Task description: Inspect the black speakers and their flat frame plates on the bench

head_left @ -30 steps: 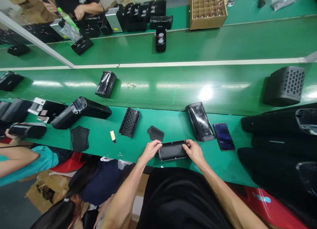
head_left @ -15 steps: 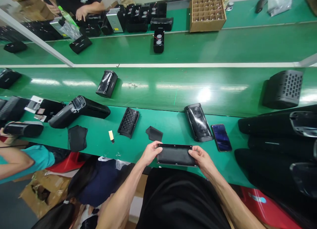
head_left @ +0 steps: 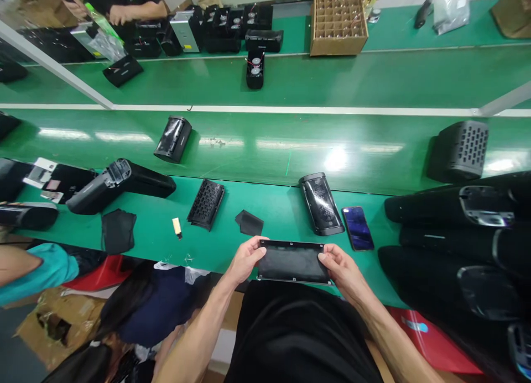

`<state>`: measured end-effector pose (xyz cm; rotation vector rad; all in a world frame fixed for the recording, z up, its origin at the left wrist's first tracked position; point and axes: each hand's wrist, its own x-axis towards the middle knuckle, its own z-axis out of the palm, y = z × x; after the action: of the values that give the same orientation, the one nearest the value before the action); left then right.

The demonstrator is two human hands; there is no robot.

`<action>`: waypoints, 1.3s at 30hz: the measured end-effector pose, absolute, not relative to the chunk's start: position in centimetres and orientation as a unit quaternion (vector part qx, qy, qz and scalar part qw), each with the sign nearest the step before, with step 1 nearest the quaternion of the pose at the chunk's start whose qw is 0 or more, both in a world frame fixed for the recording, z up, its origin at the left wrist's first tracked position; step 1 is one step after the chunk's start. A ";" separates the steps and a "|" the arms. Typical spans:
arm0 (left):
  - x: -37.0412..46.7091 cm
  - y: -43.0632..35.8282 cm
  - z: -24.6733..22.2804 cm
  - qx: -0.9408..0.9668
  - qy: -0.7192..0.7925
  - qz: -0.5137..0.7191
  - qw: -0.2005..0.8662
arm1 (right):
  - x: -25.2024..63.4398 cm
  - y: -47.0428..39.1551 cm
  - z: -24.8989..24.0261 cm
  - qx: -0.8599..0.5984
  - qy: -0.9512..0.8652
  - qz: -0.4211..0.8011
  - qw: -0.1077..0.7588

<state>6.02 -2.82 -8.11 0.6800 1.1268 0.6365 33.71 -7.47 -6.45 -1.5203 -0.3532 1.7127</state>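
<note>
A flat black rectangular panel (head_left: 293,263) with small metallic spots along its rim is held level close to my body, over the bench's front edge. My left hand (head_left: 245,258) pinches its left end, thumb on top. At the right end my right hand (head_left: 340,266) grips it the same way. Beyond the panel lie thin black sheets (head_left: 249,223) and a black perforated grille piece (head_left: 206,204). A glossy black speaker-like housing (head_left: 322,204) rests farther right, beside a smartphone (head_left: 358,228).
Black housings (head_left: 440,236) crowd the right side; another with a perforated face (head_left: 458,151) stands behind them. More housings (head_left: 120,187) and black sheets (head_left: 119,231) lie left. A divided cardboard box (head_left: 338,24) sits across the bench, where a co-worker's hands (head_left: 120,14) show.
The view has shifted slightly, so the bench items appear farther left. Both hands keep hold of the panel, which appears tipped a little more toward the camera.
</note>
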 end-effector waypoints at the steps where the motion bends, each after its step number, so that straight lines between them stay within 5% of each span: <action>1: 6.2 -2.8 -8.0 0.305 0.515 0.292 0.746 | 33.9 -7.5 -6.4 -0.602 -0.140 0.677 0.400; 30: 9.0 -3.6 -7.9 0.304 0.507 0.313 0.743 | 36.5 -8.9 -7.1 -0.611 -0.123 0.656 0.425; 39: 9.5 -5.6 -8.5 0.307 0.550 0.392 0.671 | 35.2 -9.4 -5.7 -0.529 0.002 0.695 0.487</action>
<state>9.51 -5.58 -8.52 0.6923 1.2382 0.8840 35.22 -9.36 -5.72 -1.2873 0.0038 1.6892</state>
